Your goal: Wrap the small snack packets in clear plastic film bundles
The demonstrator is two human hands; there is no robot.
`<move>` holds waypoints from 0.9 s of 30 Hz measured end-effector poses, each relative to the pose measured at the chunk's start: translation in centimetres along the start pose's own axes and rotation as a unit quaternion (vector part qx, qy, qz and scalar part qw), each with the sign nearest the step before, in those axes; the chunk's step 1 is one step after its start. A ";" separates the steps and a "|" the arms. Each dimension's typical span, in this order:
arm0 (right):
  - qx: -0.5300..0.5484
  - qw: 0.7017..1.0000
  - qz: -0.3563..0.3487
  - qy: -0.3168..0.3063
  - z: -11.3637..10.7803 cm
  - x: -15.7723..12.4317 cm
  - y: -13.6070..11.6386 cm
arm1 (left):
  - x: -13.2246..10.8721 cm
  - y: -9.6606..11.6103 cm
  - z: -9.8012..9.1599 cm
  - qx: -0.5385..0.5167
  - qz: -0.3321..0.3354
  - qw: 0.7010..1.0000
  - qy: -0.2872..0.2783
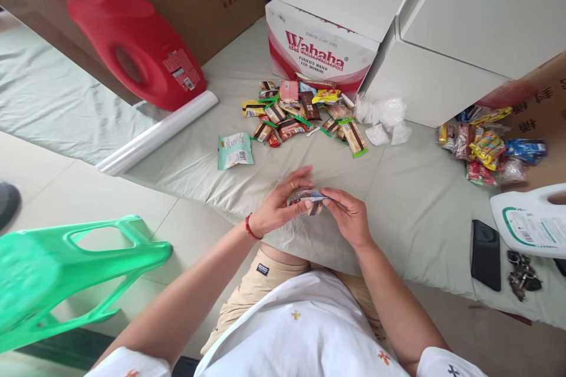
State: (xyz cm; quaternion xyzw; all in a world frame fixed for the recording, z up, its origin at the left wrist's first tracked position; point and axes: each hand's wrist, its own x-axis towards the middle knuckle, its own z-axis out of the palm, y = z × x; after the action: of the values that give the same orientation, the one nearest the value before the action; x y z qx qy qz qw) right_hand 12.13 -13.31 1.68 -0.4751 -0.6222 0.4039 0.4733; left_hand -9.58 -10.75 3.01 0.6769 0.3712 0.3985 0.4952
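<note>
A small clear-wrapped snack packet, with a bluish strip along its top and something brown inside, is held between my two hands above the sheet's near edge. My left hand grips its left side, thumb in front and the other fingers behind. On the right, my right hand pinches the top right end between thumb and fingers. Beyond my hands lies a loose pile of wrapped snacks. A mint-green packet rests to its left, and crumpled clear wrappers lie to its right.
A Wahaha carton stands behind the pile. Bagged snacks, a white jug, a black phone and keys are at right. At left are a red jug, a white roll and a green stool.
</note>
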 end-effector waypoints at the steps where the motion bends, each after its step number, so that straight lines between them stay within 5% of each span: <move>1: 0.035 0.998 0.042 0.013 0.2 -0.1 0.2 | -0.1 0.1 0.4 -0.075 -0.043 0.996 -0.022; 5: 0.112 0.979 0.159 0.059 0.9 -0.7 1.1 | -0.4 0.1 2.6 -0.261 -0.183 0.947 0.024; 8: 0.109 0.974 0.182 0.078 1.1 -1.0 1.3 | -0.2 0.1 3.9 -0.352 -0.230 0.903 0.087; 12: 0.104 0.973 0.197 0.055 0.4 -1.2 1.3 | 0.2 0.1 4.6 -0.421 -0.277 0.859 0.094; 21: 0.010 0.993 0.110 0.051 -0.5 -1.5 1.1 | 0.4 0.5 5.7 -0.282 -0.247 0.918 0.128; 24: 0.007 0.987 0.147 0.070 -0.6 -2.2 1.2 | 0.4 0.6 5.7 -0.311 -0.261 0.906 0.122; 27: 0.045 0.977 0.209 0.019 -1.4 -2.7 1.5 | 0.2 0.7 5.7 -0.366 -0.286 0.879 0.107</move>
State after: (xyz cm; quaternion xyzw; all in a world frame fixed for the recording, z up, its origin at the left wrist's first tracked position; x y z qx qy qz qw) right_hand 14.07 -15.50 0.03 -0.5802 -0.4812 0.5126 0.4110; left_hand -4.25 -12.83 2.62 0.2652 0.4269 0.4170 0.7573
